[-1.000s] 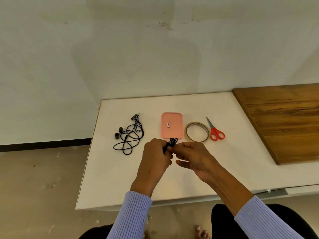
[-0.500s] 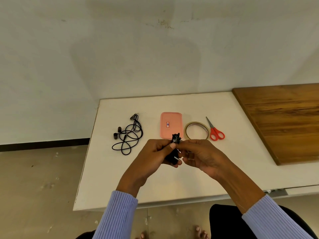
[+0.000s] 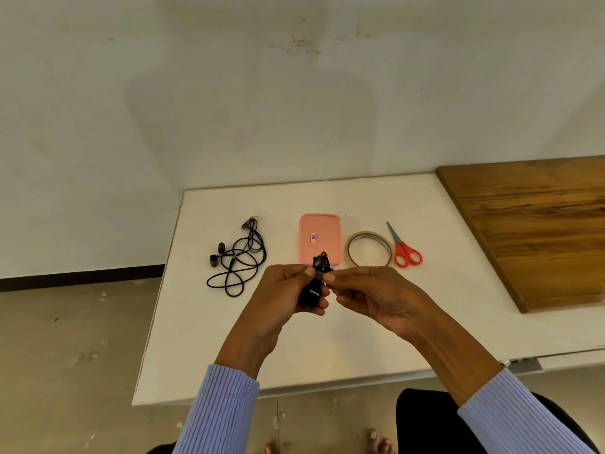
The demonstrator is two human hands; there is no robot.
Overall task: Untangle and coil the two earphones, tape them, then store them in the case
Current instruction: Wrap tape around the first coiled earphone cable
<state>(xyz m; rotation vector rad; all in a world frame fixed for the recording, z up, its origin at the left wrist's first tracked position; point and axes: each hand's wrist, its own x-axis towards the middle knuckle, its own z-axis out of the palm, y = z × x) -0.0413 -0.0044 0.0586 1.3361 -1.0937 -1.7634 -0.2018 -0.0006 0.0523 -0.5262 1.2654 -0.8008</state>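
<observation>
Left hand [image 3: 281,299] grips the coiled earphone [image 3: 314,285] upright above the table's [image 3: 425,326] near middle, right hand [image 3: 370,294] pinches its top, tape [image 3: 369,253] lies just far-right of the hands, nearer the right hand, case [image 3: 320,235] directly beyond.

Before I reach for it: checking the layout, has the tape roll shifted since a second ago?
No. The tape roll lies between the pink case and red scissors, as before.

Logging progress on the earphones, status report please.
Left hand grips coiled earphone; right hand pinches its top. Second earphone loose on table. Nothing blocking.
</observation>
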